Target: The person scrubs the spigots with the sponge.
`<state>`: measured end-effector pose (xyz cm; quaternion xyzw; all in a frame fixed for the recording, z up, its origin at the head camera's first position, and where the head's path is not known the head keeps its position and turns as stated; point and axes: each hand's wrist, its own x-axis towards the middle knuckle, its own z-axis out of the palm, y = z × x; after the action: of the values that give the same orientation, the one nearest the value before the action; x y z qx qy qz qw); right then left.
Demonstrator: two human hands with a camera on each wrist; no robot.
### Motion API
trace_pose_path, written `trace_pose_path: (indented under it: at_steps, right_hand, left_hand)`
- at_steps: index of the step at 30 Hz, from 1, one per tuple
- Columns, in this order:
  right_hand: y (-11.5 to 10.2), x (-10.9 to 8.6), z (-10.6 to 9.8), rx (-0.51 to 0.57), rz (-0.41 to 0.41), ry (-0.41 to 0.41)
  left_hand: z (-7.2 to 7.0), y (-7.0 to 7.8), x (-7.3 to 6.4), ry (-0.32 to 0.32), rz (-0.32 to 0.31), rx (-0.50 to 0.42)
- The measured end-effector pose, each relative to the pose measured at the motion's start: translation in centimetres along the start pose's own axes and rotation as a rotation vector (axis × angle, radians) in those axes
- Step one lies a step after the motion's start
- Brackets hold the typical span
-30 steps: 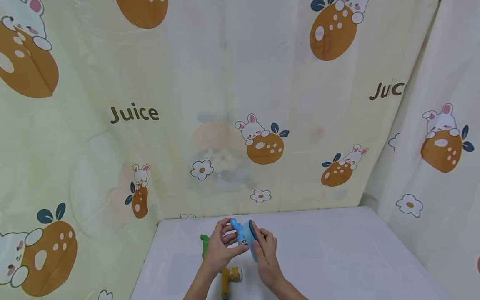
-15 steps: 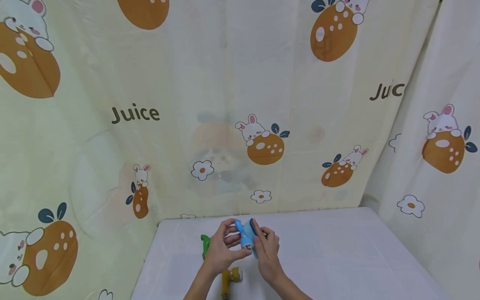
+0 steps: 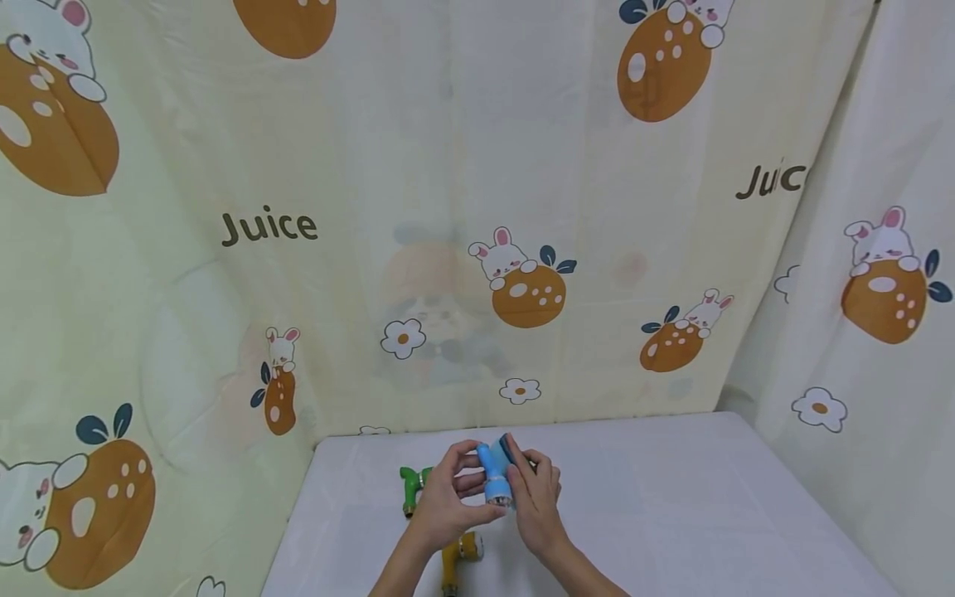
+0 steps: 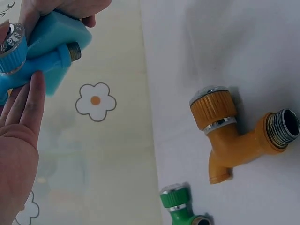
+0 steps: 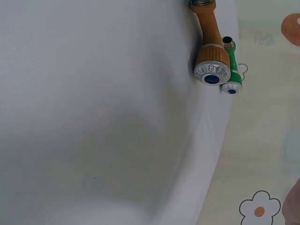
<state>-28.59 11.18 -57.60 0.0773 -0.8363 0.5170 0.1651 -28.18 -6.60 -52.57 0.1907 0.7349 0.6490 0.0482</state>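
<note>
In the head view a blue plastic tap [image 3: 494,477] is held up over the table. My left hand [image 3: 446,507] grips it between thumb and fingers, its ribbed knob pointing down. My right hand [image 3: 539,507] holds a light-blue sponge [image 3: 501,452] with a dark backing against the tap's far side; the tap covers much of it. From the left wrist the tap's threaded end shows beside the sponge [image 4: 61,35]. An orange-yellow tap [image 4: 234,143] lies on the table below my hands. Behind my left hand lies a green tap [image 3: 410,489].
The white-covered table [image 3: 671,506] stretches off to the right of both hands. A cream curtain [image 3: 418,166] with printed rabbits and oranges hangs at its back edge. Another curtain panel [image 3: 843,365] borders the right side.
The blue tap has turned, its knob swinging right and down, and now covers more of the sponge. Both hands have shifted slightly right, uncovering more of the green tap.
</note>
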Motion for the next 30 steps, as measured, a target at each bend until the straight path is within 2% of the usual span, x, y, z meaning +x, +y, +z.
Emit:
trace_pose_path:
  at_steps: [8,14,22,30]
  right_hand:
    - [0.34,0.20,-0.01,-0.015,0.002,0.015]
    - [0.18,0.37,-0.09,-0.002,0.044,-0.005]
    - [0.04,0.53,-0.22,0.013,0.100,-0.024]
    - [0.07,0.64,-0.39,0.024,0.114,-0.013]
  left_hand:
    - [0.30,0.39,-0.24,-0.007,-0.001,0.023]
    - [0.38,0.32,-0.27,0.002,-0.002,0.044]
    - [0.65,0.25,-0.24,0.000,-0.014,0.027]
    - [0.87,0.30,-0.29,-0.001,-0.018,0.037]
